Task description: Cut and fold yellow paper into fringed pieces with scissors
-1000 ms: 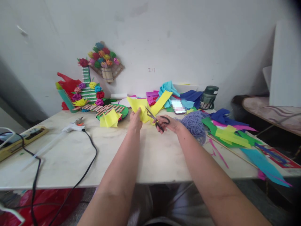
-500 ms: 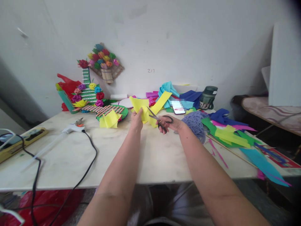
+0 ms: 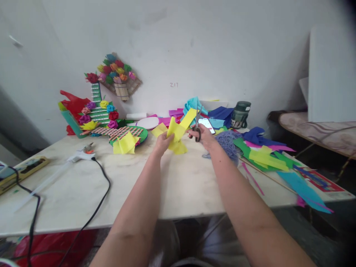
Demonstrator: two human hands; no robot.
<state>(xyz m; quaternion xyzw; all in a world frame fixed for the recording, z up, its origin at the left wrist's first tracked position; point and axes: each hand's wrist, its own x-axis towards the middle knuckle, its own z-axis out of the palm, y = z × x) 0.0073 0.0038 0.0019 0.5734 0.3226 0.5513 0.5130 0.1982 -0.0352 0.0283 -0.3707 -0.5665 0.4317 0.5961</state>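
Note:
My left hand is closed on a folded sheet of yellow paper, held above the pale table. My right hand grips black-handled scissors with the blades pointing up, just right of the yellow paper. A long yellow strip of the paper reaches up toward the scissors. Another loose yellow paper piece lies to the left, on the rim of a green disc.
A glue gun with a black cord lies on the left. Paper flower crafts stand at the back left. Coloured paper scraps, purple yarn, a phone and a green jar are on the right.
The scissors have come out of the yellow paper and swung up to point upward. My left hand has bunched the paper lower. The view has shifted slightly to the right.

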